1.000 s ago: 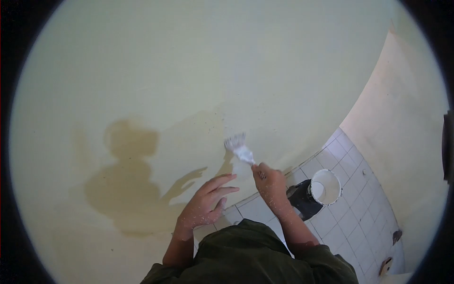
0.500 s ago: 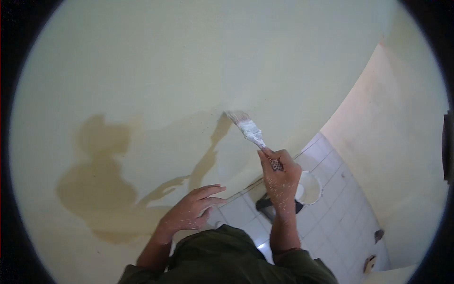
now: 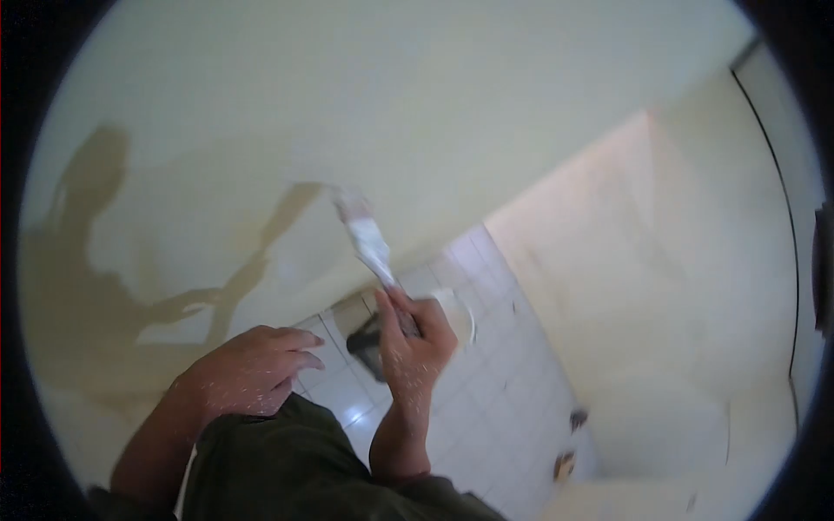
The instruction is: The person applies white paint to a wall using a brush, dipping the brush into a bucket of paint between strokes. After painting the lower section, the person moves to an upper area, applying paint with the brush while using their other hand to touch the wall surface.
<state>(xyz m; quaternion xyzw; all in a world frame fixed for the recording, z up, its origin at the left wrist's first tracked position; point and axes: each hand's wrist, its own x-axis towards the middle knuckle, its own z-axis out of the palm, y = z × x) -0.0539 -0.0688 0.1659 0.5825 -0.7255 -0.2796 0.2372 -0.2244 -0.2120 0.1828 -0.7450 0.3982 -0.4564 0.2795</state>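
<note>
The one paintbrush [image 3: 365,236] has swung left along the cream wall [image 3: 452,113]. The right hand [image 3: 415,347] is closed tight round its handle. The left hand [image 3: 252,372], fingers loosely curled, holds nothing.

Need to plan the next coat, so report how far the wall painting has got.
Done: the wall reads one even pale colour, though blur hides any wet edge. In hand: the right hand grips a paint-caked brush, bristles up near the wall; the left hand holds nothing. Left: cannot tell from here; the bucket stands on the floor behind the right hand.
</note>
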